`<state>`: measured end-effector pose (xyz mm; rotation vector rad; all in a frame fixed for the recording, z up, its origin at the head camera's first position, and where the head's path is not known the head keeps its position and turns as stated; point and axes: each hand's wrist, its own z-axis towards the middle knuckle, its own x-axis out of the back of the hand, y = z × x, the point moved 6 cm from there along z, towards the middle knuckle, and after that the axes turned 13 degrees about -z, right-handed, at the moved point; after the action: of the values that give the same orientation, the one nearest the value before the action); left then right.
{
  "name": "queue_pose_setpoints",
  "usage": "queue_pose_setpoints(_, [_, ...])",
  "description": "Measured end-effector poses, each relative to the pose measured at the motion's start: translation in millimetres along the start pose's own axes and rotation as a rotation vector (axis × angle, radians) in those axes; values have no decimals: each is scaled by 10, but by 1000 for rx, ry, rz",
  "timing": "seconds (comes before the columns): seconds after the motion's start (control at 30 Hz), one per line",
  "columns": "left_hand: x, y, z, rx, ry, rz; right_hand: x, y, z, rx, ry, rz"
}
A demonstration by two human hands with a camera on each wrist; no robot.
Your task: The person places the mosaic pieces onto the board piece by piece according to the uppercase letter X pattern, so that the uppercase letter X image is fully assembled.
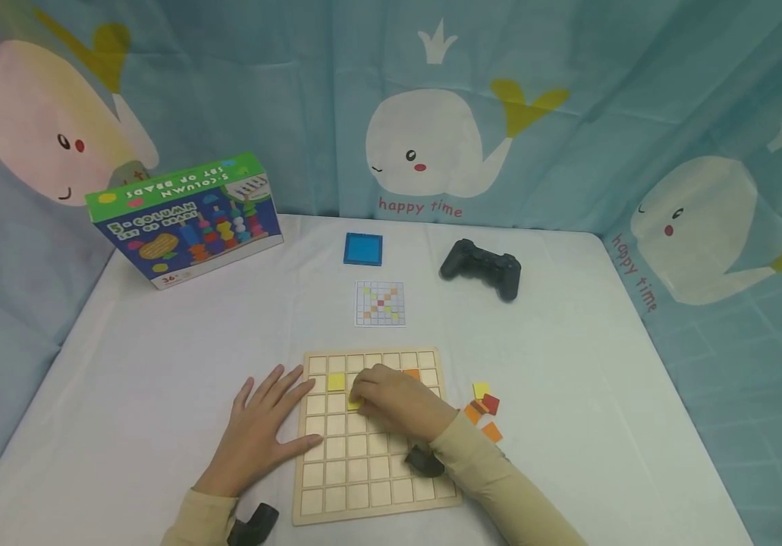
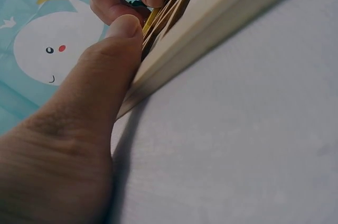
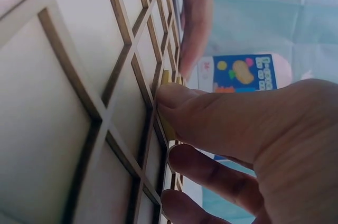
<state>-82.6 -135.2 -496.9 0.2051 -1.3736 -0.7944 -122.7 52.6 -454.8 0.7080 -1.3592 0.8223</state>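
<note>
A wooden grid board [image 1: 336, 511] lies on the table in front of me. My left hand [image 1: 261, 428] rests along its left edge, fingers spread and thumb on the rim. Over the upper middle squares, my right hand [image 1: 400, 400] has curled fingers and pinches a yellow square tile [image 1: 353, 406] down at the grid. The right wrist view shows the thumb [image 3: 182, 100] against that tile; part of it is hidden. Another yellow tile [image 1: 336, 381] sits in a square up and to the left. An orange tile [image 1: 412, 374] lies in the second row, partly behind the right hand.
Loose tiles [image 1: 491, 404] in yellow, red and orange lie right of the board. Beyond the board are a printed pattern card [image 1: 380, 304], a blue square tray [image 1: 363, 249], a black game controller [image 1: 482, 268] and a bead-set box [image 1: 189, 227].
</note>
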Motion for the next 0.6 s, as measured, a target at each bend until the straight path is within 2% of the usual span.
queue_pose_setpoints(0.37, [2,4,5,4,-1,-2,-6,3,1,-6,2,-17])
queue_pose_setpoints(0.6, [-2,-6,-7,18,-10,-12,21,10,-22,-1,42,-7])
